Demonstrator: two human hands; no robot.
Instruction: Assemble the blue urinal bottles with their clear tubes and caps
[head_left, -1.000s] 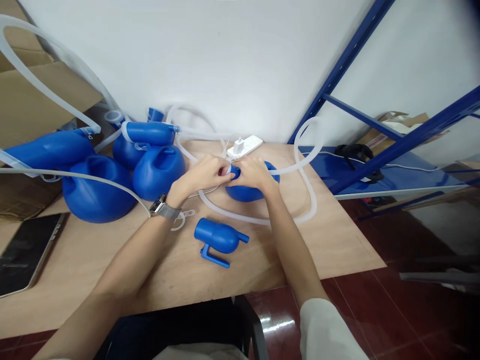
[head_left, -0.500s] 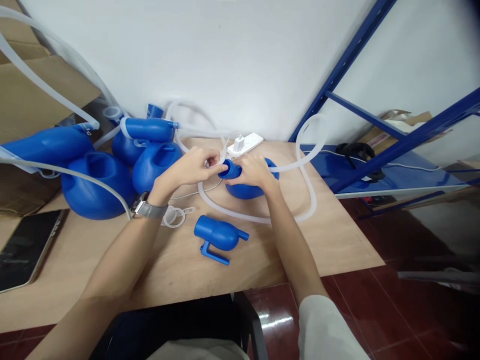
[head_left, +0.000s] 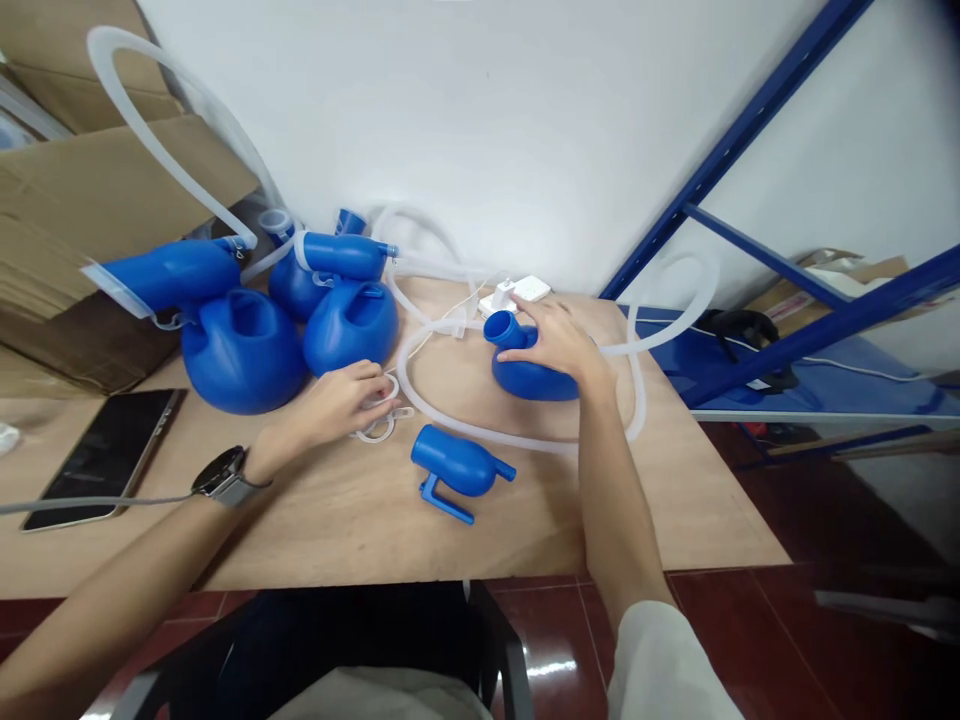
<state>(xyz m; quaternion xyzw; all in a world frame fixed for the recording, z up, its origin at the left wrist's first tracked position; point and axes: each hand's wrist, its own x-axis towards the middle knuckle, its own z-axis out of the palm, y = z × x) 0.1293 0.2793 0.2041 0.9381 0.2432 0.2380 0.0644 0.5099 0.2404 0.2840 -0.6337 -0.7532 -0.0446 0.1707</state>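
Observation:
My right hand (head_left: 559, 345) is around the neck of a round blue plastic bottle (head_left: 529, 380), thumb on the near side and forefinger stretched along the far side. The bottle's open mouth tilts toward the left. My left hand (head_left: 352, 402) is low over the table, its fingers closed on a translucent plastic cap (head_left: 391, 386) with a ring strap (head_left: 379, 432). The fingers partly hide the cap. Between the hands and closer to me lies a blue funnel-like piece (head_left: 459, 462) on its side, with a handle and a narrow spout.
A clear hose (head_left: 517, 440) loops across the wooden table (head_left: 525, 540). Several blue bottles (head_left: 244, 365) with hoses stand at left, before a cardboard box (head_left: 112, 210). A phone (head_left: 105, 455) lies at left. A white power strip (head_left: 531, 290) is by the wall, a blue rack (head_left: 739, 145) at right.
My left hand has left the bottle's mouth and moved down and left to the translucent cap. My right hand stays at the bottle neck, its fingers more spread. The view has turned left.

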